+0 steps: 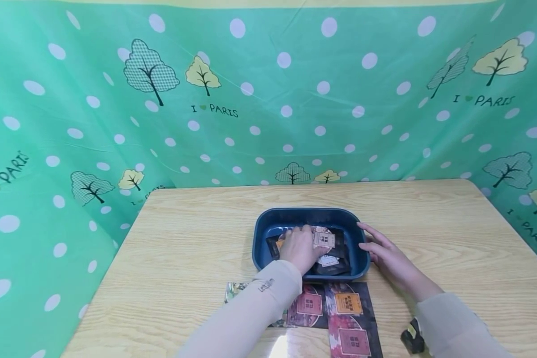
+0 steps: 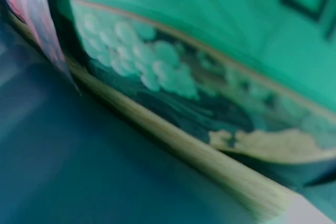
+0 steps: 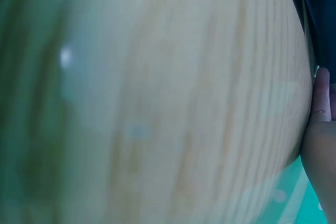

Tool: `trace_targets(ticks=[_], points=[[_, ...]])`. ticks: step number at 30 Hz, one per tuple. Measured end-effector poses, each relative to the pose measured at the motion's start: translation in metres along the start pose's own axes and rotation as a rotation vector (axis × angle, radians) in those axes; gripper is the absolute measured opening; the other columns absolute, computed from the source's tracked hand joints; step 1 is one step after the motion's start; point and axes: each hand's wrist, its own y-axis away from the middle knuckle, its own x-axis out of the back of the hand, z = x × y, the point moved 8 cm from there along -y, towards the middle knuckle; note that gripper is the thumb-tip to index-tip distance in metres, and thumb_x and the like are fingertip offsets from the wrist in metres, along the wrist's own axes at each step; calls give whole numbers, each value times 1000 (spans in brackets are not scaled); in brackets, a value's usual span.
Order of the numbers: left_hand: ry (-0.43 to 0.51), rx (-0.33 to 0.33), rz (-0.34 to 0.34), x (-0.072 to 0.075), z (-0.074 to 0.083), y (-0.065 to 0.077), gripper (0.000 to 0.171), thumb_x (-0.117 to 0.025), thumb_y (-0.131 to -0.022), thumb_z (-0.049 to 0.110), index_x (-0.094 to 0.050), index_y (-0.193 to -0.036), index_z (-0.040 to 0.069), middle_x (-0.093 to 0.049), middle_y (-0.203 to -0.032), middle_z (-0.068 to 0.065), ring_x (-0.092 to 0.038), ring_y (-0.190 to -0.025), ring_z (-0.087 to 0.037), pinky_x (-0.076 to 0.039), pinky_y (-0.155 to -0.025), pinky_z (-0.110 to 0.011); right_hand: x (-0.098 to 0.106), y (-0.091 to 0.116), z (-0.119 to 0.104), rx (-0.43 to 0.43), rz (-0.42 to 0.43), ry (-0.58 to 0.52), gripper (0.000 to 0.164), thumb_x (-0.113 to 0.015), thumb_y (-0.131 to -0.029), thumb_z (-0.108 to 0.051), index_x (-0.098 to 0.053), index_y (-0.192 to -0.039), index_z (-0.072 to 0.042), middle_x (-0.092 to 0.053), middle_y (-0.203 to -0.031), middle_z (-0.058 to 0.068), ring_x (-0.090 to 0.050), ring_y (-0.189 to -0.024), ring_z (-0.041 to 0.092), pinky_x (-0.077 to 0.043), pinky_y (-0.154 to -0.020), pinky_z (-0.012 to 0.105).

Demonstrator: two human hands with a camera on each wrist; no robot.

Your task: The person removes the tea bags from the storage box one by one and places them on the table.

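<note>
A dark blue plastic bin [image 1: 262, 253] holds several black packets with printed labels. My left hand [image 1: 298, 246] reaches down into it, fingers bent over the top of a packet with a pale pink label [image 1: 324, 239] and thumb along its lower edge; the fingertips are hidden. Under that thumb lies a packet with a white label [image 1: 328, 260]. My right hand [image 1: 391, 258] rests at the bin's right side, its fingers fairly straight and touching the rim and wall. In the right wrist view, a finger [image 3: 321, 95] of it lies beside the blue wall.
In front of the bin lie flat packets: one with a red label [image 1: 309, 304], one with an orange label [image 1: 348, 303], another red-labelled one [image 1: 353, 342], and a green-patterned one [image 1: 235, 289] partly under my left sleeve. A small black object [image 1: 412, 338] sits by my right sleeve.
</note>
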Motion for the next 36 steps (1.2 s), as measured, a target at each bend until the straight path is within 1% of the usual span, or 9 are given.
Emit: trace_targets(ticks=[8,10,13,15,18,22,26,31,36], points=[[-18,11,-12,-1,-1,-3,66,-75,-84,49,-58,-129,3,-67,-121,-17,-59,-111,-33,-47,-101,-44,0,1,-2,-2,1,-4,66,-52,-102,-26,-19,-159,-18,-4,-163,27,-22,-146,40,-41,-89,9],[4,29,-20,-2,-2,-3,65,-77,-83,48,-60,-128,4,-67,-121,-17,-60,-111,-33,-48,-101,-44,1,1,-2,-6,3,5,66,-52,-102,-27,-19,-159,-19,-7,-163,27,-29,-143,35,-41,-89,10],[64,64,-35,-2,-4,-4,64,-81,-80,44,-61,-127,5,-68,-122,-15,-61,-112,-34,-48,-101,-44,2,1,-2,-12,6,15,65,-52,-102,-27,-19,-159,-20,-10,-162,27,-44,-132,19,-41,-90,11],[104,90,-44,-2,-5,-4,65,-84,-77,42,-61,-127,7,-68,-122,-14,-61,-113,-33,-48,-101,-45,3,2,-2,-15,7,22,65,-52,-102,-28,-20,-159,-20,-12,-162,27,-47,-123,10,-41,-90,11],[118,107,-50,-3,-6,-4,67,-87,-74,40,-62,-128,8,-67,-122,-13,-60,-113,-32,-48,-100,-44,3,2,-2,-18,10,24,65,-52,-102,-28,-20,-159,-20,-13,-161,26,-47,-125,12,-41,-90,11],[115,96,-42,-3,-6,-5,68,-88,-72,39,-63,-128,10,-64,-120,-12,-59,-110,-30,-48,-99,-44,1,2,-3,-18,17,24,66,-52,-102,-28,-19,-159,-20,-13,-162,26,-35,-139,32,-41,-90,11],[159,91,-39,-3,-6,-5,63,-89,-73,34,-63,-127,12,-62,-117,-11,-59,-106,-27,-50,-95,-44,0,2,-3,-14,17,22,66,-52,-102,-28,-18,-159,-19,-13,-162,26,-29,-143,38,-41,-90,11],[229,78,-51,-3,-4,-3,50,-87,-76,26,-66,-119,14,-60,-110,-6,-58,-98,-20,-50,-93,-41,0,2,-2,-11,14,31,66,-52,-102,-29,-18,-159,-19,-16,-161,25,-35,-139,30,-42,-90,11],[277,-1,-25,3,0,-1,34,-83,-80,20,-68,-111,13,-61,-103,-4,-57,-94,-18,-50,-90,-37,0,3,-2,-10,11,26,66,-53,-102,-30,-20,-159,-20,-16,-161,25,-45,-126,9,-41,-91,11]])
